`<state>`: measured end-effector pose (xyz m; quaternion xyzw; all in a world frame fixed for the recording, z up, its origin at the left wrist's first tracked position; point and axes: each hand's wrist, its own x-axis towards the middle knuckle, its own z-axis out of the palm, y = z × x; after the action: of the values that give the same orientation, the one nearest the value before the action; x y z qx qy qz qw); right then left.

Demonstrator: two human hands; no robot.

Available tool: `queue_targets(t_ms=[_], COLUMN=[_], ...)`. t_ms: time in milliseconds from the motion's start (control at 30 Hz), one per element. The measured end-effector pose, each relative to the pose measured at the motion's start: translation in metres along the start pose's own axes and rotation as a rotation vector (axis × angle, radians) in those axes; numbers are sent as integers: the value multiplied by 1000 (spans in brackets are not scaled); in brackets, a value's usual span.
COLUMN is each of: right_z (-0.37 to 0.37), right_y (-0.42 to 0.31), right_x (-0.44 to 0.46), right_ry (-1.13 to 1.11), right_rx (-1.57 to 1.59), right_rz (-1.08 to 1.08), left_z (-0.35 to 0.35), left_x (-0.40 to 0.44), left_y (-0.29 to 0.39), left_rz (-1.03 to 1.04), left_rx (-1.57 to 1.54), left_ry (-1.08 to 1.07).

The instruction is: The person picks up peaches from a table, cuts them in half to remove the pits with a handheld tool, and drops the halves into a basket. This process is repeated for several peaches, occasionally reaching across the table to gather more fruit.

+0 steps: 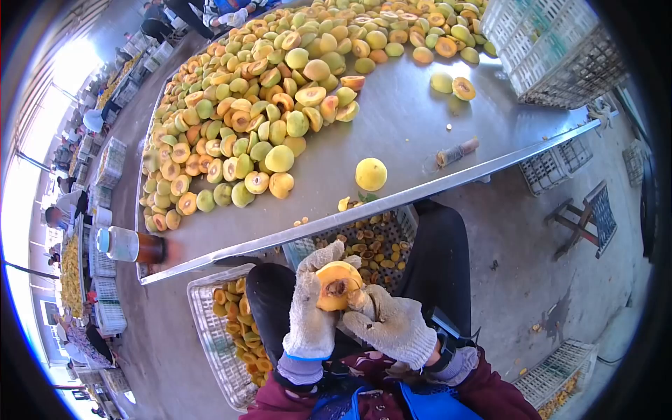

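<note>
One fruit half (pixel 339 285) is held above the lap, on the near side of the metal desk (pixel 399 133) and clear of its edge. It is cradled by the gloved left hand (pixel 311 306), whose grip is closed around the left and far sides. The gloved right hand (pixel 390 323) is brought to the right rim with its fingers curled; whether anything is pinched in that grip cannot be told. The piece can be expected to be light, with flesh that is firm but easily bruised and a cut face that is probably wet and slippery, though some hold should be given by the knitted gloves. It is best taken by the rounded skin, with the fingers spread around the back, since the cut rim could be crushed or torn by a hard pinch. The cut face, with a dark, ragged hollow at its middle, is turned up toward the camera, and the domed back is pointed down and away. As the outline is nearly round, no clear long axis is shown. On the desk, a heap of fruit (pixel 238 119) is spread at the far left, and one yellow fruit (pixel 371 174) is set apart close to the near edge.
</note>
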<state>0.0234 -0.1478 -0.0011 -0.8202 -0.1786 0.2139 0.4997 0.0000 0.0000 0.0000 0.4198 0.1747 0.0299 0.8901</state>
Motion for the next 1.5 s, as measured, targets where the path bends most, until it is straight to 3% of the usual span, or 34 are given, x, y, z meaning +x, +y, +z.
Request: queue_targets(t_ms=[67, 200, 400, 567, 600, 667, 700, 767, 900, 967, 1000, 1100, 1167, 1233, 1300, 1367, 1433, 1500], right_z=[-5, 0, -4, -8, -8, -4, -3, -2, 0, -6, -3, 3, -5, -15, -25, -20, -16, -14], right_y=[-7, -8, -7, 0, 1, 1, -2, -6, -2, -7, -2, 11, 6, 5, 14, 19, 19, 17], right_x=[-1, 0, -2, -2, -3, -3, -3, -5, -6, -5, -6, -7, -3, 0, 6, 2, -4, -7], right_ry=[-69, -81, -126, -333, -330, -316, -314, -98, -90, -120, -119, -69, -407, -480, -970, -914, -864, -836], right_rx=[47, 40, 115, 455, 456, 469, 470, 321, 335, 309, 311, 320, 661, 828, 1319, 1345, 1367, 1525], right_rz=[145, 163, 122, 275, 276, 303, 301, 145, 134, 193, 195, 30, 301, 415, 637, 552, 467, 314], left_z=[8, 12, 14, 20, 22, 27, 27, 25, 22, 12, 20, 16, 20, 24, 28, 21, 15, 19], left_x=[-3, -7, -9, -10, -10, -9, -9, -8, -8, -7, -9, -5, 0, 2, 4, 9, 14, 13], left_y=[-2, -6, -7, -8, -5, 4, 2, -6, -13, -20, -21, -7, 4, 16, 25, 24, 25, 18], left_rz=[65, 146, 291, 386, 385, 193, 193, 266, 325, 488, 507, 521, 419, 324, 65, 105, 275, 402], left_rx=[24, 72, 292, 490, 491, 332, 334, 266, 247, 537, 466, 724, 772, 821, 717, 760, 672, 660], left_ry=[44, 82, -42, -18, -21, -2, -5, -6, -23, -82, -43, -120, -139, -152, -204, -219, -430, -436])
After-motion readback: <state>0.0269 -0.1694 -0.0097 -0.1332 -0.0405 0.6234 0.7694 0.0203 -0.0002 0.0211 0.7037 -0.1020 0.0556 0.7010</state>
